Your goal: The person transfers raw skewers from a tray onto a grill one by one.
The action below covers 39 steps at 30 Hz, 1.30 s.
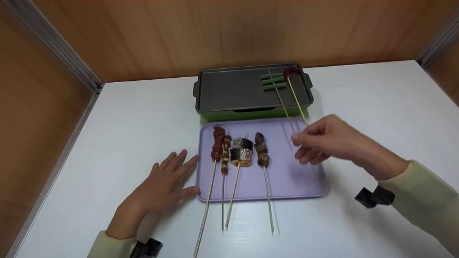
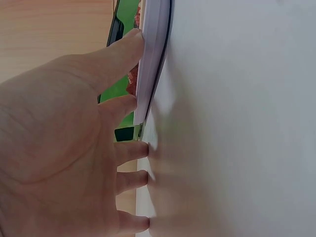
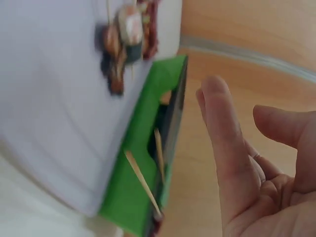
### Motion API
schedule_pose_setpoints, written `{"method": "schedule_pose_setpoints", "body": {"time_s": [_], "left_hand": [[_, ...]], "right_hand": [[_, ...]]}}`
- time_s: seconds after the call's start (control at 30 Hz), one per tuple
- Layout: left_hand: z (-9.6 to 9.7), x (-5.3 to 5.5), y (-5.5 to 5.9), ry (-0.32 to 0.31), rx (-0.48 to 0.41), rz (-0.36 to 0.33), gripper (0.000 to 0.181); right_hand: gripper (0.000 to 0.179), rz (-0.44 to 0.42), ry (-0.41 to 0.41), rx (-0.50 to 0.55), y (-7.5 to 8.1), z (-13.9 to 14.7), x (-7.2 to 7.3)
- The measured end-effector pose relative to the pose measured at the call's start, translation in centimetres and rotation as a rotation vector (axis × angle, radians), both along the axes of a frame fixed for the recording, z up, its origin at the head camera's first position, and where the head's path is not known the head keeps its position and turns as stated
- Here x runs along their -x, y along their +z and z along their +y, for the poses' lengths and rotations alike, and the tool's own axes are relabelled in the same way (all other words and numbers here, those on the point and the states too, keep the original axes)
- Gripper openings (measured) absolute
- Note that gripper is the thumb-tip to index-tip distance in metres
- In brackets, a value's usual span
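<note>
My left hand lies with spread fingers at the left edge of a lilac tray; in the left wrist view its thumb and forefinger touch the tray's rim. My right hand hovers over the tray's right side, close to the stick ends of two skewers. Nothing shows between its parted thumb and forefinger in the right wrist view. Those skewers, one of green vegetable pieces and one dark red, lie on the right part of a black griddle plate.
On the tray lie a red meat skewer, a thin mixed skewer, a skewer of dark-skinned chunks and a brown one. Their sticks jut over the front edge. The griddle's green base stands behind, near a wooden wall.
</note>
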State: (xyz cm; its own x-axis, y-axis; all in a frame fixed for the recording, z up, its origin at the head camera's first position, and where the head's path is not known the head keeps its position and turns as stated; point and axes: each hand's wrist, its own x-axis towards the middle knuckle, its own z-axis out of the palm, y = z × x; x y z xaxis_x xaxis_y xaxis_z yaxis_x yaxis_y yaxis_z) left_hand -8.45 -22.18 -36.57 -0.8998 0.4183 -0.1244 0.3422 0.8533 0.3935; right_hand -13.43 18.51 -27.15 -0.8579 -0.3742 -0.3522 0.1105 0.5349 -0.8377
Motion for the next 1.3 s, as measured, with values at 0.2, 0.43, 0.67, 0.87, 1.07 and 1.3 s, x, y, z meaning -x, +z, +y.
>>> {"method": "schedule_pose_setpoints", "body": {"time_s": [0.2,0.43,0.67,0.87,1.07,1.3], "left_hand": [[0.1,0.0,0.0,-0.004,0.0,0.003,0.08],[0.2,-0.1,-0.1,0.007,0.006,0.004,0.08],[0.2,-0.1,0.1,0.014,0.013,0.004,0.08],[0.3,-0.1,0.2,-0.005,0.017,0.01,0.079],[0.3,-0.1,0.2,-0.008,0.017,0.015,0.079],[0.2,-0.1,-0.1,-0.003,0.006,0.026,0.08]], "right_hand": [[0.035,-0.027,0.152,0.062,-4.0,-1.4,-2.8],[0.033,-0.192,0.013,0.136,-6.8,-2.6,-3.0],[0.031,-0.237,-0.074,0.186,-7.7,-3.4,-2.3],[0.03,-0.353,-0.074,0.248,-8.2,-4.0,-2.3],[0.03,-0.336,-0.052,0.167,-8.3,-4.6,-2.3],[0.024,-0.244,-0.002,0.042,-8.4,-5.5,-2.1]]}}
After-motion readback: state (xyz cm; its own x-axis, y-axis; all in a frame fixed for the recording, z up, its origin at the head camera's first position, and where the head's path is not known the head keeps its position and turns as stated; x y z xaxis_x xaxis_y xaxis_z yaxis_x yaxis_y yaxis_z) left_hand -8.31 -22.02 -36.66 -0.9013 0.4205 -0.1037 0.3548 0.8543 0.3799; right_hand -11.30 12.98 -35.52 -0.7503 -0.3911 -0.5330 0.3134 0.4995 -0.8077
